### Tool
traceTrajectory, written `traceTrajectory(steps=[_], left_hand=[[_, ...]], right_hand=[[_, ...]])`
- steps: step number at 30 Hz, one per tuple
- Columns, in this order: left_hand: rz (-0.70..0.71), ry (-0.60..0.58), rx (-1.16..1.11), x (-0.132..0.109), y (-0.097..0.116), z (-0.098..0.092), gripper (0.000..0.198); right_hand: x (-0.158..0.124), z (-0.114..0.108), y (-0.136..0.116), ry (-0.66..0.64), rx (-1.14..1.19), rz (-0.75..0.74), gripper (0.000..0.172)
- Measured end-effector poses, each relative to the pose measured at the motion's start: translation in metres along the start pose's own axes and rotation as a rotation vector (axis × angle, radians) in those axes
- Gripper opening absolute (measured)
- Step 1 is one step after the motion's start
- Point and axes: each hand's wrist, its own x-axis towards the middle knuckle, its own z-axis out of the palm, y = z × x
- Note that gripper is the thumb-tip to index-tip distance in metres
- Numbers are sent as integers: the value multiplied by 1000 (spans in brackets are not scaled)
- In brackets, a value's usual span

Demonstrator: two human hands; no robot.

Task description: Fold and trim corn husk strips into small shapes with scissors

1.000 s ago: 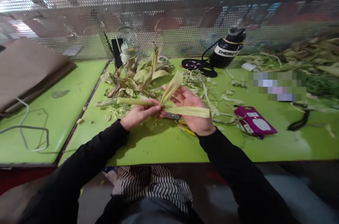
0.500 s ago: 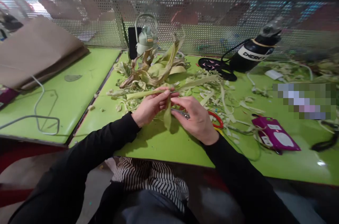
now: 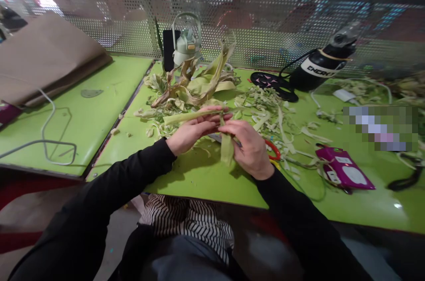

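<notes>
A pale green corn husk strip (image 3: 181, 118) lies across the fingers of my left hand (image 3: 191, 132), whose thumb rests along it. A second husk piece (image 3: 227, 150) crosses it and hangs down at the front. My right hand (image 3: 249, 146) pinches this crossing piece near the top between thumb and fingertips. Scissors with a red handle (image 3: 272, 150) show beyond my right palm, their metal partly visible under the hands; whether the palm grips them is hidden. Behind my hands sits a heap of dried corn husks (image 3: 207, 84).
Husk scraps (image 3: 265, 104) are strewn to the right. A pale green bottle (image 3: 186, 48) and a dark phone (image 3: 169, 51) stand behind. Further right are a black bottle (image 3: 315, 68) and a purple packet (image 3: 347, 168). A brown paper bag (image 3: 49, 55) is at left.
The hanging husk piece has shifted right and now shows its broad side. My left fingers have straightened and moved slightly right. My right hand keeps its pinch.
</notes>
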Motion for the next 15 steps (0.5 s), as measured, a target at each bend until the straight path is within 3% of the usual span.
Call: traceTrajectory(steps=[5,9,15], left_hand=[[49,-118,46,2,2,-5,31],[-41,-216,26,3,3,-12,34],[-125,-475,53,3,9,-24,45]], right_hand=[[0,-3,-3,110,253,263,12],[-2,-2,-4,221,564,516,7],[9,-8,-3,352,1038,846,10]])
